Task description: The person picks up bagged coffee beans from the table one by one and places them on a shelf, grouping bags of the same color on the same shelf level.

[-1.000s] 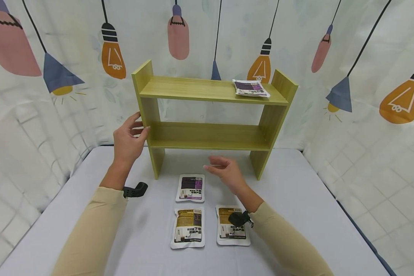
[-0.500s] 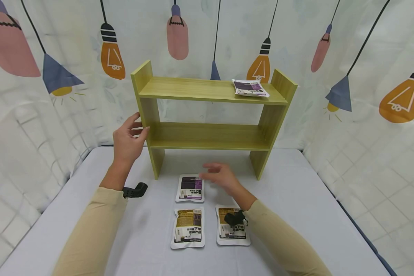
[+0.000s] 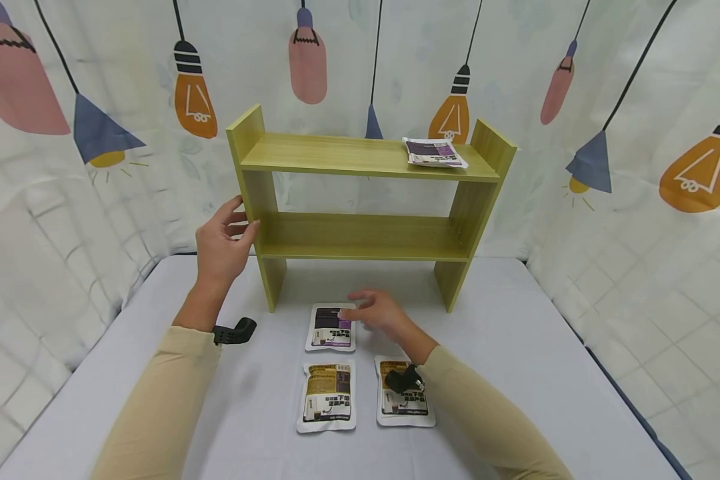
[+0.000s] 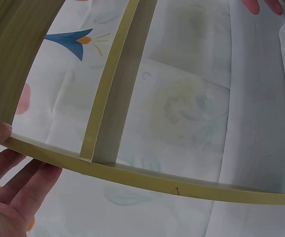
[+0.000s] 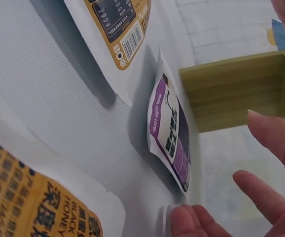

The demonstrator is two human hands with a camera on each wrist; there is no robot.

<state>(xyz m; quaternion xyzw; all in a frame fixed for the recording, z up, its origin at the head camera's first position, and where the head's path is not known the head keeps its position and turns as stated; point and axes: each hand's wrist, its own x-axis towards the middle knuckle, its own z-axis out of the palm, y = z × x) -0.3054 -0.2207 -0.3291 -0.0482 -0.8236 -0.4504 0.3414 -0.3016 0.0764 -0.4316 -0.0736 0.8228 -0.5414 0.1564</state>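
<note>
Head view: right hand (image 3: 379,313), relaxed, nothing held; thumb over the upper right corner of a purple-labelled coffee pouch (image 3: 330,337), contact uncertain. Flat on the white surface (image 3: 255,413), just left of that hand. Nearer the body than the hand: two gold-labelled pouches (image 3: 327,400). Beyond: two-tier wooden shelf (image 3: 366,238), gripped at its left side by the left hand (image 3: 222,248). Apparently at the reaching step; next, probably calling for a pinch on the pouch's edge.

Left wrist view: thumb and fingers on opposite sides of the shelf's side panel (image 4: 147,182).

Right wrist view: fingers spread beside the pouch; white-rimmed, slightly bowed, purple-and-dark print.
</note>
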